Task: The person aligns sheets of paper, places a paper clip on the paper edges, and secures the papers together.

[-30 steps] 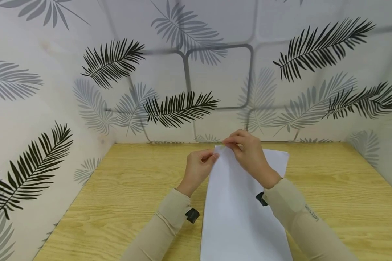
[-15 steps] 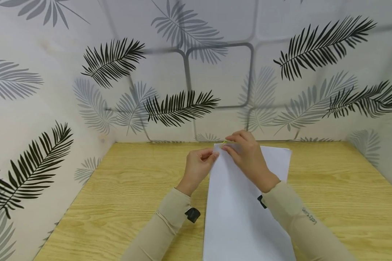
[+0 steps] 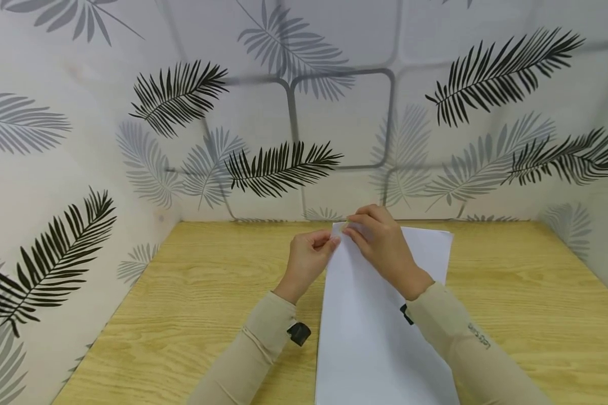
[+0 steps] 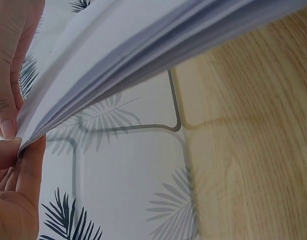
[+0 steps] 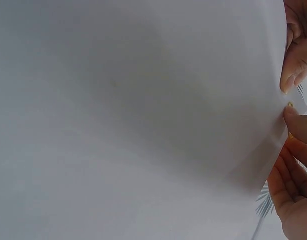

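A stack of white paper sheets (image 3: 375, 326) is held up by its far left corner; in the left wrist view the edges of its sheets (image 4: 143, 60) fan apart. My left hand (image 3: 308, 260) pinches that corner between thumb and fingers. Just right of it, my right hand (image 3: 387, 247) pinches a small yellow paper clip (image 5: 291, 105) at the top edge, its thumb on the front face of the paper. Most of the clip is hidden by the thumb; only its looped ends show in the right wrist view.
The stack is over a light wood-grain table (image 3: 223, 298). Behind the table and at its sides stand walls (image 3: 344, 124) covered in leaf-patterned paper. A dark strap piece (image 3: 299, 333) shows at the left wrist.
My right thumb and fingers spread apart around the clip, then drew a little closer together at the paper's top edge. The stack's right corner rose slightly. My left hand stayed nearly still.
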`<control>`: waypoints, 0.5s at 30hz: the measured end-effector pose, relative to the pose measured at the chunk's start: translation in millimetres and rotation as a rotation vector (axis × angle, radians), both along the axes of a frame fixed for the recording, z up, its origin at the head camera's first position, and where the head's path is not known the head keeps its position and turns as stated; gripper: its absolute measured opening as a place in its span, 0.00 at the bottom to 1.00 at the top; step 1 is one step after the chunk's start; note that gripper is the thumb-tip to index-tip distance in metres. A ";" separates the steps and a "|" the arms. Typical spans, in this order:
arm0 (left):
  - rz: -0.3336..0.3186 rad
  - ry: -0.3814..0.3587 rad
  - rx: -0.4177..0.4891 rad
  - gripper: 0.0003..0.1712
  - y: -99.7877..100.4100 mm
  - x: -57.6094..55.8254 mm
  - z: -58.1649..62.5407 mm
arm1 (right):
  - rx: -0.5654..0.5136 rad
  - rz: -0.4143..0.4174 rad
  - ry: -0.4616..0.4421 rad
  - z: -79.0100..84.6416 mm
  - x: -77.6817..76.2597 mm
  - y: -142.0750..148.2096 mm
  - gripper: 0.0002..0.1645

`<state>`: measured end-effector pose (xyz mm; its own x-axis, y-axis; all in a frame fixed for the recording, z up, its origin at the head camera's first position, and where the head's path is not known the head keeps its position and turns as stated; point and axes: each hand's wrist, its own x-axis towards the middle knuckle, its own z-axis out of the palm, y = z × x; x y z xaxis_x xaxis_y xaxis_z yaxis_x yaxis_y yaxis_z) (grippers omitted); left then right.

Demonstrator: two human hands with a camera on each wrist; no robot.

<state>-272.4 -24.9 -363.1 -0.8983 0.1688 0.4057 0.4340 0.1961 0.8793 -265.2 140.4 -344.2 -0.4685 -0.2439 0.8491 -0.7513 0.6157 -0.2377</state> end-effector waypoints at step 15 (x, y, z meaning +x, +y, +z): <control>0.024 0.027 -0.019 0.07 2.0 -0.5 -0.2 | 0.077 -0.009 0.080 -4.4 -0.6 -3.6 0.14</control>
